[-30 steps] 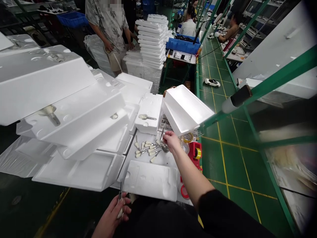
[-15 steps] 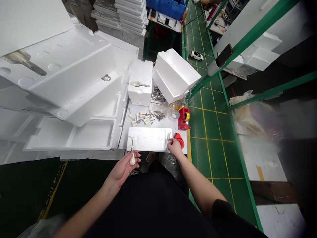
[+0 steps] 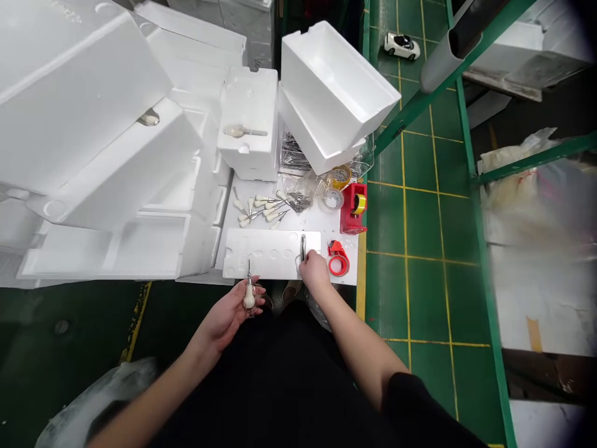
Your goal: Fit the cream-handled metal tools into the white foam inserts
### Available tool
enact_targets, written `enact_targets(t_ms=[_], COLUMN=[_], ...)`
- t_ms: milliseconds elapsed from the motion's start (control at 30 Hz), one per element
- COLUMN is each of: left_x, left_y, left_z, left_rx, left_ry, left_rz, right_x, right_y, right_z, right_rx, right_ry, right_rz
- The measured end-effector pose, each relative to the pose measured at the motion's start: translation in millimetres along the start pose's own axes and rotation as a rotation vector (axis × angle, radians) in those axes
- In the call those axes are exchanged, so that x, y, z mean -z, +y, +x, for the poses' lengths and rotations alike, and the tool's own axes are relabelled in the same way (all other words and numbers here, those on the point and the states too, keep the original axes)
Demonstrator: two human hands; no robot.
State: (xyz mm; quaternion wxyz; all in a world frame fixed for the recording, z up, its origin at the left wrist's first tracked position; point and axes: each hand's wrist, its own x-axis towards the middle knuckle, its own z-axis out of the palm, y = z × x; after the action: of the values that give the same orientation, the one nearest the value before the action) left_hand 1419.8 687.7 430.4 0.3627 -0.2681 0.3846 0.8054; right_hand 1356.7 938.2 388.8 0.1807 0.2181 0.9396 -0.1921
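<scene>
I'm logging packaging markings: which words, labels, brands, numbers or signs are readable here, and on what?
None can be read.
Front foam block: raised marks, too small.
Upper-left foam box: raised marks, too blurred.
Pale tape roll: marks inside the core, too small.

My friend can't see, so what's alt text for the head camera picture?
A person's left hand holds an ivory-handled tool, while the right hand is at a slim metal piece on a white foam block. More ivory-handled tools lie beyond the block, with a red tape dispenser to the right and white foam boxes piled to the left.
</scene>
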Motion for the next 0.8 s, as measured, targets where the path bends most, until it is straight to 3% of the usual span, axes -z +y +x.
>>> enact_targets(t_ms=[133, 200, 300, 367, 500, 600, 667, 733, 800], left_x=[-25.3, -36.4, -50.1, -58.2, -71.3, -71.4, -67.4, -65.6, -71.0], left_y=[-5.6, -6.4, -5.1, -3.5, -2.3, 0.2, 7.6, 21.3, 37.4], left_z=[15.9, 25.7, 43.4, 54.9, 68.5, 74.3, 84.6, 105.1, 134.8], left_rx=[0.019, 0.046, 0.067, 0.077, 0.115, 0.140, 0.130, -0.052, -0.430], left_ry=[0.010, -0.010, -0.121, -0.204, -0.357, -0.460, -0.535, -0.580, -0.652], left_rz=[-0.033, -0.051, -0.028, 0.008, 0.102, 0.271, 0.501, 0.879, 1.412], right_x=[18.1, 23.7, 22.0, 16.2, 5.9, 1.4, -3.1, -10.6, -20.2], right_y=[8.2, 8.6, 1.7, -5.6, -13.8, -9.9, -2.9, 7.0, 18.4], right_z=[-24.1, -43.9, -71.9, -84.7, -98.1, -106.3, -112.9, -120.6, -129.9], right_rx=[0.141, 0.154, 0.015, -0.112, -0.298, -0.320, -0.304, -0.345, -0.450], right_ry=[-0.042, -0.141, -0.389, -0.434, -0.175, -0.076, -0.034, 0.053, 0.151], right_rz=[0.219, 0.436, 0.842, 1.102, 1.454, 1.545, 1.545, 1.554, 1.613])
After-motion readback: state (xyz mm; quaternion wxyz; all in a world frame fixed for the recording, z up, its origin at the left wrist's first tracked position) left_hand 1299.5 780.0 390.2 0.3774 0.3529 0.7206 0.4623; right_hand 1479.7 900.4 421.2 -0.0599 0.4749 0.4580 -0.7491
